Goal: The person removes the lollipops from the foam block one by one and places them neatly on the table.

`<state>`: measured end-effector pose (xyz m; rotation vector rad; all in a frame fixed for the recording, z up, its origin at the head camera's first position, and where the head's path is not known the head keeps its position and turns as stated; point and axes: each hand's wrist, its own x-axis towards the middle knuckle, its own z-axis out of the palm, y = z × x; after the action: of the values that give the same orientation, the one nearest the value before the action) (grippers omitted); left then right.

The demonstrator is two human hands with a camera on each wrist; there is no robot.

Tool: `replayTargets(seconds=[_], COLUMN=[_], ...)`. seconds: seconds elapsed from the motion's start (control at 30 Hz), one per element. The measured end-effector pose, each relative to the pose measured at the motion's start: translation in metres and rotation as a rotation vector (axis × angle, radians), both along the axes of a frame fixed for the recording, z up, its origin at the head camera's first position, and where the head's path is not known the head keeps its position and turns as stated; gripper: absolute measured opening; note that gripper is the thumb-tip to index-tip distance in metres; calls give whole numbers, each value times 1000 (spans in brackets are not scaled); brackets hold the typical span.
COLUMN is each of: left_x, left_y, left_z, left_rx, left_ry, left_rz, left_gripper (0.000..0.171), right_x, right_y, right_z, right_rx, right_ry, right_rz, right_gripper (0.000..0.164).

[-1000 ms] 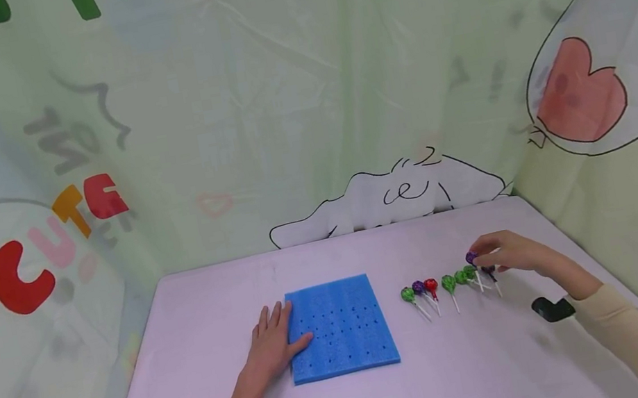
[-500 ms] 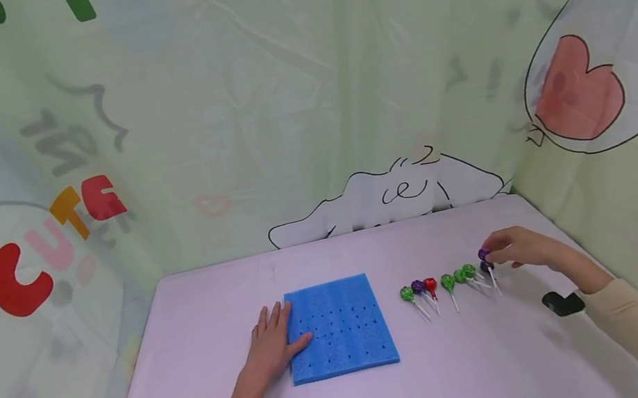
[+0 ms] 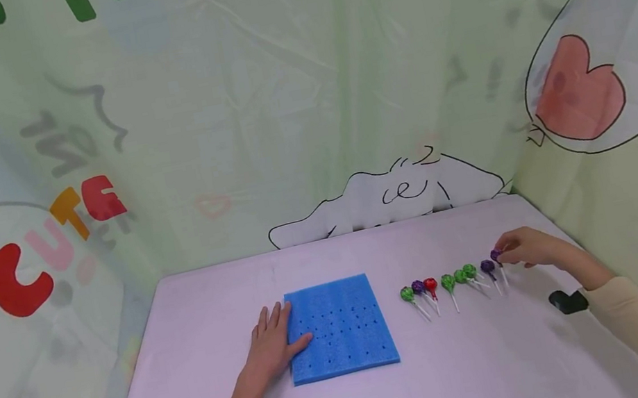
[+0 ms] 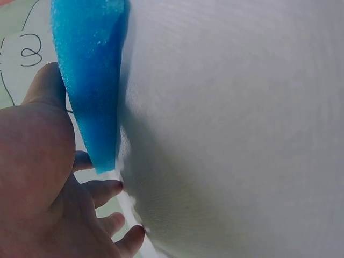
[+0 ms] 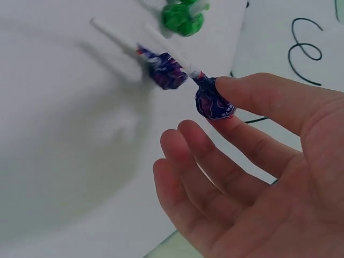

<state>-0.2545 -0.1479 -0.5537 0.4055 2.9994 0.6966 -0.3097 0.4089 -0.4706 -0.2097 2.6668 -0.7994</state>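
Pinching a purple lollipop by its wrapped head between thumb and forefinger, the right hand sits at the right end of a row of lollipops on the pink worktop; its other fingers are loosely spread. The right wrist view shows what the head view cannot: the pinched sweet's stick points away from the palm toward a second purple lollipop just beside it, with a green one beyond. The head view gives only a small purple dot at the fingertips. The left hand lies flat, fingers straight, over the left edge of a blue foam pad dotted with holes. From the left wrist view the pad shows edge-on and the holes are hidden.
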Motion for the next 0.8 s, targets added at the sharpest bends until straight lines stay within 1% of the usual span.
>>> replayTargets(seconds=[0.23,0.6,0.8], left_x=[-1,0,0], left_y=[-1,0,0], left_z=[-1,-1,-1], left_rx=[2,-2,-3], left_ry=[6,7,6], left_rz=[-3,-2,0], left_gripper=[85,84,84], right_x=[-5,-11,-15], right_y=[5,1,1], right_z=[-13,-26,-32], right_rx=[92,153,174], right_ry=[28,98,90], right_rz=[-18,0,-2], right_gripper=[31,25,25])
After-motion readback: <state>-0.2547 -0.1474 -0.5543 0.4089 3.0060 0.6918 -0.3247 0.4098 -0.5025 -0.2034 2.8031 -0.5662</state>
